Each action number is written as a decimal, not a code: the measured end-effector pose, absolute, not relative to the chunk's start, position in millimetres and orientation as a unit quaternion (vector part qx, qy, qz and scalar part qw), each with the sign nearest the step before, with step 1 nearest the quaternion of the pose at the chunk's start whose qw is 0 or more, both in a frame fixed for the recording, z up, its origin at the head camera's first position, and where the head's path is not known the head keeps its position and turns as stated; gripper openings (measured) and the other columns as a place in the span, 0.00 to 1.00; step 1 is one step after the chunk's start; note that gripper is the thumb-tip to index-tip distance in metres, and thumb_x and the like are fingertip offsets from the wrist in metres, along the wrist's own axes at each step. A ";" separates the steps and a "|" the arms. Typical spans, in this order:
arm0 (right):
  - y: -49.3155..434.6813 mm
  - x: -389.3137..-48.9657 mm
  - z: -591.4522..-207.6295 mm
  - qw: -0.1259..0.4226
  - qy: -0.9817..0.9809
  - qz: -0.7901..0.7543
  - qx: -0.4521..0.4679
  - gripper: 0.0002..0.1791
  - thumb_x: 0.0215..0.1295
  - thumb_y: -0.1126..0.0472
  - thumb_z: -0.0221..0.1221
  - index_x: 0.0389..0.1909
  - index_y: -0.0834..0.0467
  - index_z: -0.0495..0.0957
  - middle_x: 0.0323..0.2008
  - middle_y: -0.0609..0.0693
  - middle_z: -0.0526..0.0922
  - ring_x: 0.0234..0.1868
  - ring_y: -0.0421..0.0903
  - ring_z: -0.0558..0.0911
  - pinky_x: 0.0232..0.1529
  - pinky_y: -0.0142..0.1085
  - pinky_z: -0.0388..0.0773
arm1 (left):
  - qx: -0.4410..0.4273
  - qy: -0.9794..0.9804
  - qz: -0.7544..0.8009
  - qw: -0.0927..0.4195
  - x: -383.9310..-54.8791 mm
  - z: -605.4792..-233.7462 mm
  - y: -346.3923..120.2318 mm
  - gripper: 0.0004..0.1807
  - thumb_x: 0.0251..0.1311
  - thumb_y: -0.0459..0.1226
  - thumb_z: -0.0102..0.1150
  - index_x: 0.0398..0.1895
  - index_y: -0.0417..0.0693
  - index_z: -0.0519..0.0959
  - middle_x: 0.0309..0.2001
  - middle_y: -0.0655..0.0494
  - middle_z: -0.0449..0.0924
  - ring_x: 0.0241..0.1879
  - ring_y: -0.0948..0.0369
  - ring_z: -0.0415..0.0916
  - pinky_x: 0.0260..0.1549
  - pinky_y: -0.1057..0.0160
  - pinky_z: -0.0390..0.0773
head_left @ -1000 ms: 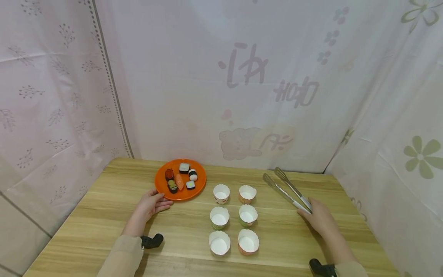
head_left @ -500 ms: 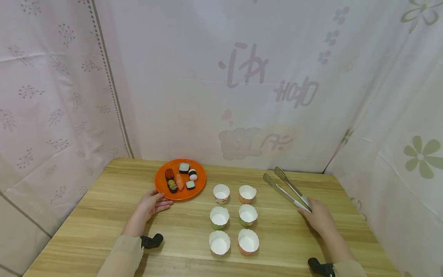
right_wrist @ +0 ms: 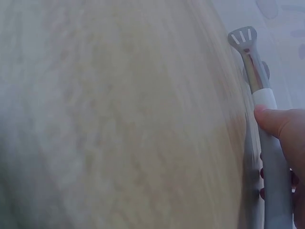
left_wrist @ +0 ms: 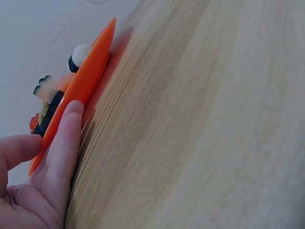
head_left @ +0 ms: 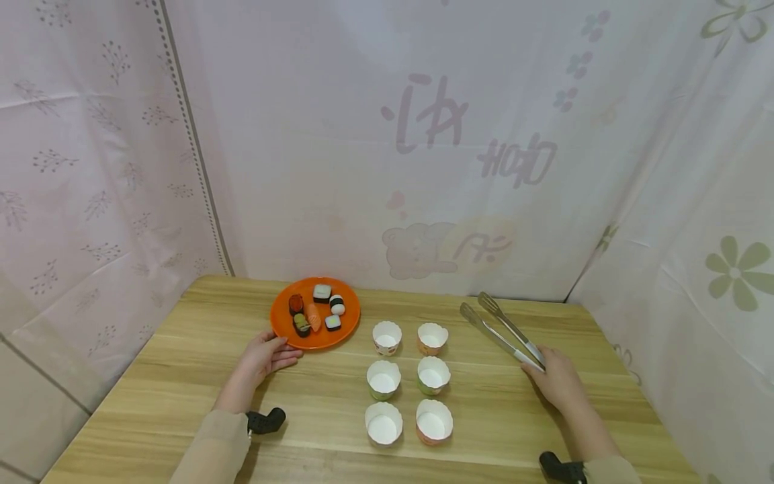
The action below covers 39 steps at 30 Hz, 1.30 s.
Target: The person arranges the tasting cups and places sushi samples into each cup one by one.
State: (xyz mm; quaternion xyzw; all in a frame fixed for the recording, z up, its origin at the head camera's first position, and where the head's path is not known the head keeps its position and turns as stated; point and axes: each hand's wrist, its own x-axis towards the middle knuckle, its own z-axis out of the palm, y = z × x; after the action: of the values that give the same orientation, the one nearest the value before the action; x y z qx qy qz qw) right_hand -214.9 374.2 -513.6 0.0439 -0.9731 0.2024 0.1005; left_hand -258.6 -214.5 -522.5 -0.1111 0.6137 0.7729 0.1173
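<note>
At the table's back left, an orange plate (head_left: 326, 341) carries several sushi pieces, among them an orange-topped one (head_left: 313, 318) and a black-banded white one (head_left: 336, 306). My left hand (head_left: 263, 356) pinches the plate's near left rim, thumb above and fingers beneath, as the left wrist view confirms. On the right, my right hand (head_left: 559, 380) grips metal tongs (head_left: 504, 333) by their handles. Their two arms stand apart and point toward the back of the table. In the right wrist view, my thumb lies along the pale handle (right_wrist: 276, 176), and one slotted tip (right_wrist: 243, 37) shows beyond it.
Several scalloped paper cups stand in two columns mid-table between my hands, including a back left cup (head_left: 387, 338) and a front right one (head_left: 434, 422). Behind the wooden table (head_left: 290, 430) hangs a pale printed curtain (head_left: 338, 168), which also closes both sides.
</note>
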 end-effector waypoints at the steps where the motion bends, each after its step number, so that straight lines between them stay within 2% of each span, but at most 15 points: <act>1: 374.6 -214.8 -514.2 0.102 -0.973 0.204 0.045 0.33 0.65 0.55 0.61 0.56 0.80 0.66 0.47 0.76 0.72 0.47 0.71 0.73 0.43 0.61 0.72 | -0.111 0.614 0.773 0.117 -258.8 -522.4 -214.4 0.25 0.74 0.31 0.40 0.69 0.29 0.50 0.36 0.39 0.82 0.36 0.50 0.84 0.40 0.54 0.83; 8: 373.9 -211.7 -514.4 0.104 -0.972 0.204 0.048 0.32 0.66 0.55 0.60 0.58 0.78 0.65 0.49 0.76 0.71 0.48 0.70 0.73 0.44 0.62 0.72 | -0.108 0.614 0.773 0.120 -258.4 -521.8 -214.9 0.26 0.74 0.31 0.39 0.69 0.29 0.49 0.37 0.39 0.82 0.36 0.50 0.84 0.40 0.54 0.82; 21: 367.8 -205.3 -503.1 0.100 -0.975 0.190 0.049 0.33 0.69 0.51 0.57 0.59 0.75 0.64 0.47 0.73 0.74 0.45 0.70 0.75 0.41 0.62 0.73 | -0.113 0.613 0.773 0.120 -257.7 -521.5 -215.0 0.26 0.74 0.32 0.40 0.70 0.30 0.49 0.37 0.39 0.81 0.37 0.50 0.83 0.40 0.54 0.82; 30: 361.4 -200.8 -492.0 0.103 -0.973 0.197 0.054 0.30 0.69 0.53 0.57 0.58 0.74 0.65 0.45 0.70 0.76 0.42 0.66 0.78 0.36 0.59 0.76 | -0.114 0.614 0.772 0.119 -258.5 -522.5 -214.5 0.26 0.74 0.32 0.40 0.70 0.30 0.50 0.37 0.39 0.81 0.37 0.50 0.83 0.40 0.54 0.83; 39: 353.0 -200.6 -481.5 0.116 -0.970 0.206 0.059 0.31 0.71 0.49 0.54 0.59 0.72 0.66 0.44 0.66 0.78 0.40 0.62 0.79 0.36 0.58 0.77 | -0.114 0.614 0.772 0.117 -259.2 -524.0 -214.8 0.25 0.74 0.32 0.40 0.68 0.29 0.51 0.36 0.40 0.81 0.36 0.50 0.84 0.39 0.55 0.83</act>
State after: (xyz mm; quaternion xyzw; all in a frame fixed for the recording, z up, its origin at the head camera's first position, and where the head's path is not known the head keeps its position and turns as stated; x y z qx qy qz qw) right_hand -200.6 353.0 -481.5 0.0587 -0.9699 0.2063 0.1156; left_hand -259.2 -214.8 -524.0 -0.1141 0.6144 0.7719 0.1171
